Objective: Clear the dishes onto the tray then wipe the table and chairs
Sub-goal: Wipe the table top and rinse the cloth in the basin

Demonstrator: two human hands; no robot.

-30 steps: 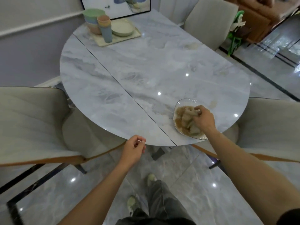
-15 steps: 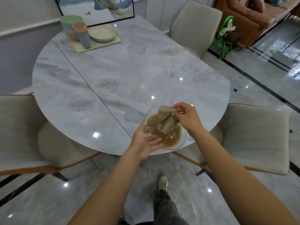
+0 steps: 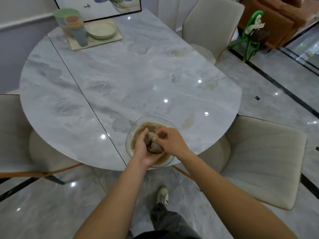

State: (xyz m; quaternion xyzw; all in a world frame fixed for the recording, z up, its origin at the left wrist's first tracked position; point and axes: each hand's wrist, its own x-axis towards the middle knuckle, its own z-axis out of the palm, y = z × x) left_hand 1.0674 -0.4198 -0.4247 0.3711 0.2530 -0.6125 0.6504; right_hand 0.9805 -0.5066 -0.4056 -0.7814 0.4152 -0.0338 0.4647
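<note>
left hand (image 3: 143, 151) moved onto cloth (image 3: 154, 146); cloth balled, dull brown; over bowl (image 3: 150, 116)

A glossy grey marble-patterned tile floor (image 3: 51, 213), crossed by a thin black inlay strip (image 3: 276, 84), shows small bright round reflections. At far left is a pale grey wall with a white moulding rail (image 3: 17, 45), next to a black-framed painting (image 3: 103, 6). At far right, an orange-brown leather sofa (image 3: 269, 18) stands behind a small green plastic chair (image 3: 248, 40).
</note>
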